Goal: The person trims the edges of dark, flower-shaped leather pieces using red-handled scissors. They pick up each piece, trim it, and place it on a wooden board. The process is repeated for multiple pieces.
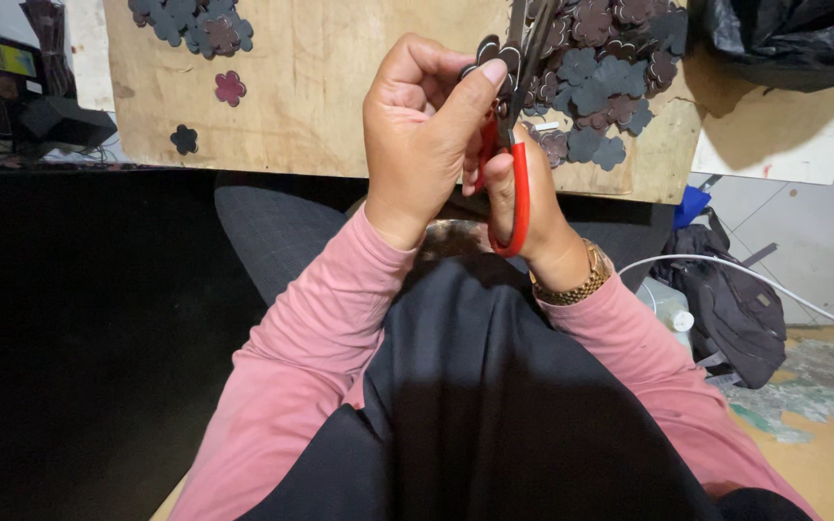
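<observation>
While red-handled scissors (516,145) were gripped by the right hand (523,207), a dark flower cutout (490,53) was pinched by the left hand (422,130) at 12 o'clock.

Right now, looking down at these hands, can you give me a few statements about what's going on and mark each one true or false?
1. The right hand holds scissors with red handles. True.
2. The left hand rests flat on the wooden board. False: it is raised, pinching a small dark flower piece at the blades.
3. A pile of flower cutouts lies on the board. True.
4. The cutouts are bright yellow. False: they are dark grey and maroon.
5. A gold bracelet sits on the right wrist. True.
</observation>
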`<state>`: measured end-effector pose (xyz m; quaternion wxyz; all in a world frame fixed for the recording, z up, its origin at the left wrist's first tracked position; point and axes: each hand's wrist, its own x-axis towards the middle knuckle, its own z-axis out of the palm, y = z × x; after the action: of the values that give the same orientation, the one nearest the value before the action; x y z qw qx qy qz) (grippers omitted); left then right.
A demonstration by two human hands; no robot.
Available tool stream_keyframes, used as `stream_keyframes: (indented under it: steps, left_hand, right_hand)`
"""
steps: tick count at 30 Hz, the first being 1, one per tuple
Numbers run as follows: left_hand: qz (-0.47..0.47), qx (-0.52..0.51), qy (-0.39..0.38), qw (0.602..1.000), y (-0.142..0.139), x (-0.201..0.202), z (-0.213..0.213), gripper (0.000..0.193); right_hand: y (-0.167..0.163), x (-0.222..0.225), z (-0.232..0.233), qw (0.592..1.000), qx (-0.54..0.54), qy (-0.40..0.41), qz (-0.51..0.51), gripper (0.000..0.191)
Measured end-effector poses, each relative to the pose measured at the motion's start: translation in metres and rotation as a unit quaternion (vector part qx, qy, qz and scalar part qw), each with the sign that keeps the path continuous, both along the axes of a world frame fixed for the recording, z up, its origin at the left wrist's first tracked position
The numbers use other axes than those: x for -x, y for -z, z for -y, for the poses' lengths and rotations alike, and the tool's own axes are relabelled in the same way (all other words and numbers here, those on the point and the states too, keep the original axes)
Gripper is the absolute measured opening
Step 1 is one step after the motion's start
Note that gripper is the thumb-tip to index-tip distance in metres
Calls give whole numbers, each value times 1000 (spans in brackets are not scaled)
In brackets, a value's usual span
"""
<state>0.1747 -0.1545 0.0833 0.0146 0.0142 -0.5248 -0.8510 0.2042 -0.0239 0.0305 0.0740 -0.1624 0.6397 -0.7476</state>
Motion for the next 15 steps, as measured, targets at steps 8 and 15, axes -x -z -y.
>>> stream_keyframes:
  steps: [8,15]
  left_hand:
    - [-7,-28,30,999,5,3,6,16]
    - [-42,16,1,999,14,8,11,16]
  right_hand:
    - [5,-1,-3,999,28,-14,35,75]
    - [6,-1,-4,998,36,-23,47,77]
